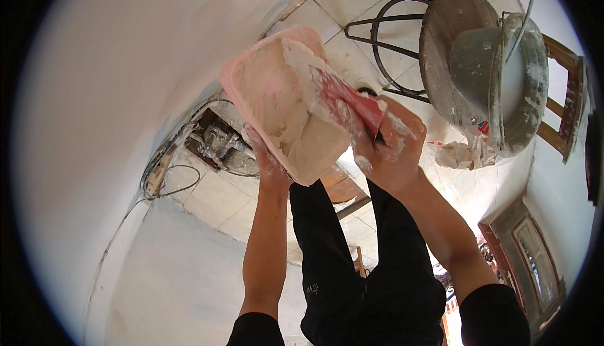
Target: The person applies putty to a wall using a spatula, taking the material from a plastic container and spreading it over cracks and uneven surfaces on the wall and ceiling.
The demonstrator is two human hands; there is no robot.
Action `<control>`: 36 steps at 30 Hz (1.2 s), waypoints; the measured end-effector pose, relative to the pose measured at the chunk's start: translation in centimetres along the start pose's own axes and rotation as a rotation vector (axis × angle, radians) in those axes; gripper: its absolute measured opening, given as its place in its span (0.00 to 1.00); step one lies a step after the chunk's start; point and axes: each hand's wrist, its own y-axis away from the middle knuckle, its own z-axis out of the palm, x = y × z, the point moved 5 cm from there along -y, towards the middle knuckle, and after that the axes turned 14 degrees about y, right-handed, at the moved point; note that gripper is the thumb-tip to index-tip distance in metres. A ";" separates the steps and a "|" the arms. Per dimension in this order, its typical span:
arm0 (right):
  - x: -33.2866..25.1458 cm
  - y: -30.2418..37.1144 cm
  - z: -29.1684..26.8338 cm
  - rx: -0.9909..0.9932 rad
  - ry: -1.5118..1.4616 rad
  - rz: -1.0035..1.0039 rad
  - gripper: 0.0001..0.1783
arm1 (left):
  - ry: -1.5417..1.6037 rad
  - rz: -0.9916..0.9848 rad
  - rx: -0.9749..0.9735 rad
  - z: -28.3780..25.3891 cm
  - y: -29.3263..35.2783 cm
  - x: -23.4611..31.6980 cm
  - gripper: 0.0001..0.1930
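A pink plastic tub [234, 91] coated with pale plaster [270, 94] is tilted in front of me. My left hand [265, 160] grips its lower left side, fingers partly hidden behind the wall. In my right hand [397, 147] is a red-handled putty knife [355, 103], smeared with white plaster. Its working end is inside the tub, against the plaster near the right side, and the blade is mostly hidden. White smears cover the fingers of my right hand.
At the right, a grey bucket [478, 62] stands on a round stool [434, 50] with dark metal legs. A crumpled paper bag [462, 155] lies below it. Cables [182, 176] and a metal device [217, 144] sit by the left wall [113, 94]. A wooden chair [557, 116] is farther right.
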 end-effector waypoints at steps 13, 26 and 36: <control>0.6 5.2 4.6 -0.506 -0.035 0.152 0.06 | 0.115 -0.117 0.064 -4.7 2.5 -4.5 0.37; 3.0 6.5 5.8 -0.411 -0.579 0.746 0.12 | 0.078 0.005 -0.017 -2.2 1.0 -3.4 0.40; 3.5 5.6 5.0 -0.328 -0.785 0.913 0.10 | 0.126 0.050 -0.007 0.3 -0.1 -2.0 0.40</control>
